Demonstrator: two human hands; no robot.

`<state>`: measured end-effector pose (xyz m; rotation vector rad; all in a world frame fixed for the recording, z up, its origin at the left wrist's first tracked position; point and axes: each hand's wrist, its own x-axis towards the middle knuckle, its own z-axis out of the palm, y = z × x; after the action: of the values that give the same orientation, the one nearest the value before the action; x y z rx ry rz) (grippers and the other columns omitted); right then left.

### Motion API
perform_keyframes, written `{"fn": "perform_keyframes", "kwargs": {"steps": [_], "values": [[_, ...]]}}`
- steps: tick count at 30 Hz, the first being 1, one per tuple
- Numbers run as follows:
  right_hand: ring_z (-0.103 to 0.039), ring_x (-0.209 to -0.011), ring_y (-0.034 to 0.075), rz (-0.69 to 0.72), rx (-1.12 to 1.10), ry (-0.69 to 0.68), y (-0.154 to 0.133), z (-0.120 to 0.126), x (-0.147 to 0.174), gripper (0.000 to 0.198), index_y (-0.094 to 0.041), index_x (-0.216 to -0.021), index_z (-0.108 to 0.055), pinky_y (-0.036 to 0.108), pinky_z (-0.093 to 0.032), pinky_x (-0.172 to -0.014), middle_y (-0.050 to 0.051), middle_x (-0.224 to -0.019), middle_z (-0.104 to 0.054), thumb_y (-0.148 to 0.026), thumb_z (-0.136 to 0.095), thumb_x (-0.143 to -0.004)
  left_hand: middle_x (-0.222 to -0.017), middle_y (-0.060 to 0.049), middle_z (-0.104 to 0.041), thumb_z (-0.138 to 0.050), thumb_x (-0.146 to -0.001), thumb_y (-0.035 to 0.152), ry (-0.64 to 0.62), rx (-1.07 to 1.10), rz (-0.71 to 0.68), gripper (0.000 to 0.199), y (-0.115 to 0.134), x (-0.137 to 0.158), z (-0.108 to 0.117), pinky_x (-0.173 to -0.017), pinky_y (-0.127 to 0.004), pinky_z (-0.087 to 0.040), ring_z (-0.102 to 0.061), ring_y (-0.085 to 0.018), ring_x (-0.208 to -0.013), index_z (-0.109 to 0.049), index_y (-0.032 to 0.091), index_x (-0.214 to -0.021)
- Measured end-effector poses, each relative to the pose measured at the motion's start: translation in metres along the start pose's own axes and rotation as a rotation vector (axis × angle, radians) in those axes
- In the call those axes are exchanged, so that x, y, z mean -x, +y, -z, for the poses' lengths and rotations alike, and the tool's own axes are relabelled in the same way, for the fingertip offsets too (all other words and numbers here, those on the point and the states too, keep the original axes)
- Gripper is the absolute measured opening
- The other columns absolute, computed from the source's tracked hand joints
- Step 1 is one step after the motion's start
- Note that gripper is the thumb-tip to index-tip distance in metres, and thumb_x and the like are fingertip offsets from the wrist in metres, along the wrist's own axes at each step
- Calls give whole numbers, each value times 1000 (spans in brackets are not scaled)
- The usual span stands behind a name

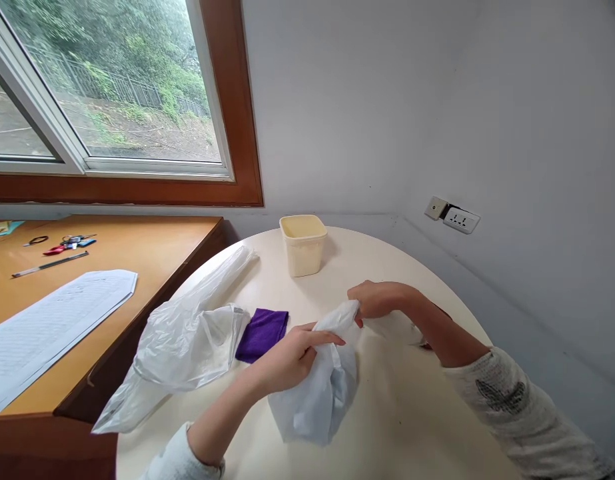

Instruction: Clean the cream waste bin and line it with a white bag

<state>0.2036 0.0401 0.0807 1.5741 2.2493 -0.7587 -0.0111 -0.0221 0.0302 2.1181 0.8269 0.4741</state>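
Observation:
A white plastic bag (320, 407) stands bunched up at the near middle of the round table. Its lower part looks boxy, but whatever may be inside is hidden. My right hand (380, 300) is closed on the bag's gathered top at the far right side. My left hand (294, 357) grips the bag's near left side, its index finger stretched along the top and the other fingers curled. A folded purple cloth (262, 335) lies just left of the bag. Farther left, a crumpled clear plastic bag (182, 347) spreads over the table.
A cream plastic bin (304, 250) stands upright at the back of the round table (387, 260). Something whitish, partly hidden, lies under my right forearm. On the brown desk (152, 240) at left are papers (62, 320), a pen (50, 264) and keys (70, 245).

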Motion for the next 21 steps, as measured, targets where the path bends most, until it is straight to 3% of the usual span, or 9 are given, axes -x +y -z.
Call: {"fn": "perform_keyframes", "kwargs": {"steps": [3, 6, 9, 12, 15, 17, 21], "values": [[-55, -74, 18, 85, -84, 30, 9, 5, 12, 14, -21, -64, -63, 27, -40, -60, 4, -89, -61, -30, -54, -68, -107, -2, -60, -31, -70, -2, 90, -143, 9, 57, -1, -2, -1, -71, -23, -41, -56, -18, -88, -60, 26, -110], [-52, -70, 14, 254, -209, 20, 14, 6, 28, 19, -19, -63, -58, 25, -38, -62, 1, -82, -60, -29, -48, -75, -94, -4, -61, -32, -71, -1, 181, -325, 25, 49, -3, -4, -1, -72, -27, -40, -56, -19, -84, -63, 23, -101], [-46, -62, 10, 409, -347, -70, 8, 2, 42, 18, -17, -65, -54, 22, -35, -59, -2, -67, -53, -27, -47, -78, -83, -5, -59, -34, -73, 1, 263, -507, 59, 35, -7, -7, -3, -69, -31, -40, -53, -18, -72, -64, 18, -82], [-40, -59, 8, 579, -481, -150, -8, -13, 49, 15, -16, -67, -50, 21, -34, -58, -4, -65, -46, -25, -49, -79, -91, -6, -59, -36, -78, 6, 351, -563, 24, 30, -11, -8, -7, -72, -33, -40, -53, -18, -74, -63, 17, -75], [-39, -61, 8, 748, -657, -191, -31, -39, 46, 17, -15, -67, -50, 21, -35, -61, -4, -65, -44, -26, -51, -80, -109, -7, -55, -42, -80, 12, 446, -527, -13, 34, -12, -8, -9, -81, -37, -40, -52, -21, -89, -59, 22, -107], [-43, -64, 8, 781, -839, -253, -46, -63, 39, 14, -15, -74, -53, 21, -37, -64, -3, -68, -47, -27, -56, -78, -121, -7, -49, -46, -82, 21, 518, -485, 16, 50, -11, -8, -10, -90, -41, -36, -48, -23, -102, -39, 27, -131], [-47, -70, 9, 745, -1265, -389, -73, -110, 20, 21, -15, -75, -57, 21, -39, -70, -1, -75, -53, -32, -67, -69, -145, -6, -22, -50, -83, 38, 600, -316, 35, 71, -14, -9, -11, -106, -50, -18, -22, -30, -130, -10, 32, -142]]}}
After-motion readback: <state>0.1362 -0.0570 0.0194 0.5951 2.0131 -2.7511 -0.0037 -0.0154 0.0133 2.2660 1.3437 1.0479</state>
